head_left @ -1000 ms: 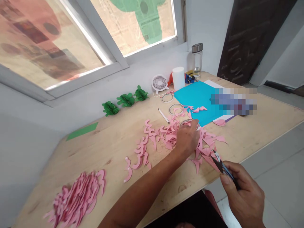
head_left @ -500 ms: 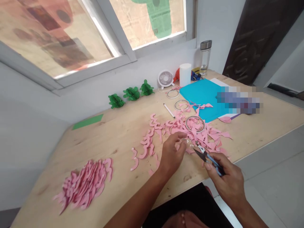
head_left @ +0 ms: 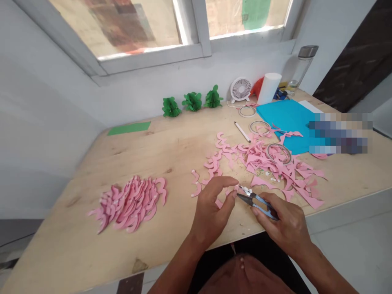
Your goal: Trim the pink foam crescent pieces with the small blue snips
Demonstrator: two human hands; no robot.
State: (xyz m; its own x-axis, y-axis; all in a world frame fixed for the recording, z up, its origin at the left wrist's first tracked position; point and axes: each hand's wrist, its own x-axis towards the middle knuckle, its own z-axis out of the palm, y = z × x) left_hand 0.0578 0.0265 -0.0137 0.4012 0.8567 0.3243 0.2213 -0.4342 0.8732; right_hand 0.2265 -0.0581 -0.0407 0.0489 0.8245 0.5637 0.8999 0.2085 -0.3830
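The snips (head_left: 246,200) lay in the right hand (head_left: 288,218), its fingers clenched round the handles, the blades parted. Just left of the snips, the left hand (head_left: 211,204) had thumb and forefinger curled nearly together by the blade tips; whether they pinched any paper, I couldn't tell. Pink scraps (head_left: 255,157) spread beyond the snips, the tape (head_left: 290,157) among them, and a pile of curved strips (head_left: 131,204) sat well to their left. The step in hand looked like close trimming. Any cut there called for steady fingertips, clear of the snips' edges, and a small squeeze.
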